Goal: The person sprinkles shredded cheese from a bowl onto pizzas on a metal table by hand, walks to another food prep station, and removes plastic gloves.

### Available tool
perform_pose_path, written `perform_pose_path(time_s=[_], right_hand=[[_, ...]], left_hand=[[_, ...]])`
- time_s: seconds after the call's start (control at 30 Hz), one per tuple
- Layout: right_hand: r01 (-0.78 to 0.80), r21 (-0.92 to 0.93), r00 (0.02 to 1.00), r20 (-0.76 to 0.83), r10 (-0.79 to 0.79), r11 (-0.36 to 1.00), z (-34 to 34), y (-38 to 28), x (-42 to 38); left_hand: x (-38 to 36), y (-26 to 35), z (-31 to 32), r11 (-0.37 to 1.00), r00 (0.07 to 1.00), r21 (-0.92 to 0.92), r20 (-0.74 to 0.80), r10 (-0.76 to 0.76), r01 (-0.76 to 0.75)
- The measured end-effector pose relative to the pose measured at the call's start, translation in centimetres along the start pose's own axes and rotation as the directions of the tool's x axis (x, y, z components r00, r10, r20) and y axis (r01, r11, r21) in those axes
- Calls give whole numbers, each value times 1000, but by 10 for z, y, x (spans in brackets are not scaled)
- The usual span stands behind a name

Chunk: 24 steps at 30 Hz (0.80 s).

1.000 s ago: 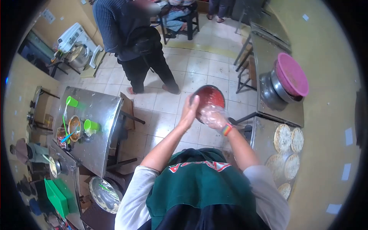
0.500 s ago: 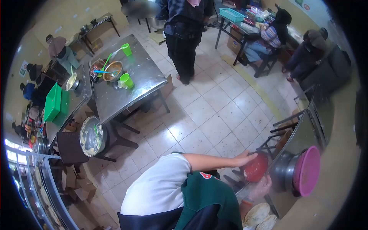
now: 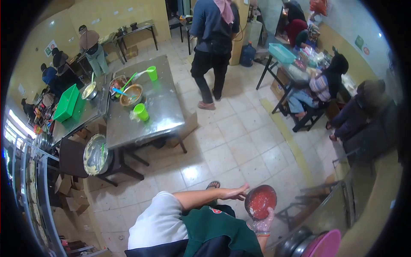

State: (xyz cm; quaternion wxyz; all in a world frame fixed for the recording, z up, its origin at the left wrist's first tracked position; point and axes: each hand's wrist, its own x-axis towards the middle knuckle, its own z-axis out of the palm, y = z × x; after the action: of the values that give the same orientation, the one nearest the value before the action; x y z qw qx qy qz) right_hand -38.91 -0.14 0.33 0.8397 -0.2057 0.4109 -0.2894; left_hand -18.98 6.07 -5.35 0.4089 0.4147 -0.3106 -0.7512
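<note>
1. The bowl [image 3: 261, 200], red inside, is at five o'clock from the view's centre, held above the tiled floor [image 3: 233, 132].
2. The right hand [image 3: 264, 219], in a clear plastic glove [image 3: 258, 224], grips the bowl at six o'clock, thumb lapping over the rim.
3. The left hand [image 3: 233, 193] is at nine o'clock of the bowl, flat, fingers extended; whether its fingertips touch the rim, I cannot tell.
4. The main risk, I judge, is slipping: a one-sided hold through slick plastic may let the bowl twist.
5. If it tips, red contents could spill on the floor.
6. A careless swing towards four o'clock could strike the pink basin [image 3: 327, 245] or metal pots [image 3: 293, 242].
</note>
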Motion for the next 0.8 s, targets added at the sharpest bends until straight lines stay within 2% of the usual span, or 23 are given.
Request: perform_pose_path(time_s=[0.03,0.1,0.13,0.17,0.2,0.23,0.3,0.33,0.4,0.5,0.53,0.6,0.63,0.7,0.77,0.8], right_hand=[[8,-1,1000,8,-8,1000,12,-13,15],[-33,117,980,-190,55,993,26,-37,36],[-24,124,980,-192,48,992,30,-48,50],[54,143,981,-192,-26,988,31,-59,66],[128,160,976,-196,-96,979,28,-71,81],[136,161,965,-243,-94,978,16,-82,97],[151,213,965,-244,-98,965,15,-105,110],[170,257,964,-244,-106,951,12,-117,120],[208,347,963,-239,-129,914,-2,-139,146],[300,418,939,-290,-186,857,-23,-186,178],[301,421,938,-290,-188,856,-40,-201,198],[311,431,945,-238,-226,847,-73,-241,233],[348,374,920,-314,-236,860,-60,-265,239],[315,390,939,-264,-222,865,-71,-316,272],[266,382,961,-181,-210,885,-80,-366,305],[256,379,965,-157,-210,889,-78,-392,326]], left_hand=[[2,13,-17,1000,1000,9,0,8,-8],[-6,40,-37,964,954,202,-276,-116,176],[1,38,-58,961,956,211,-270,-116,176],[17,23,-91,859,932,363,-132,-337,362],[36,5,-124,696,829,523,-34,-559,491],[55,-29,-153,691,826,528,-36,-562,493],[99,-85,-207,518,569,547,91,-817,657],[100,-61,-206,514,569,548,83,-818,660],[93,27,-180,488,664,683,5,-748,544],[123,107,-174,420,672,728,-74,-737,541],[137,122,-171,390,682,748,-113,-723,537],[196,95,-207,405,660,779,-15,-752,479],[218,105,-206,446,681,726,-42,-731,524],[250,140,-195,476,689,664,-84,-719,577],[282,183,-167,385,794,779,-227,-563,495],[300,194,-162,352,806,772,-328,-492,529]])
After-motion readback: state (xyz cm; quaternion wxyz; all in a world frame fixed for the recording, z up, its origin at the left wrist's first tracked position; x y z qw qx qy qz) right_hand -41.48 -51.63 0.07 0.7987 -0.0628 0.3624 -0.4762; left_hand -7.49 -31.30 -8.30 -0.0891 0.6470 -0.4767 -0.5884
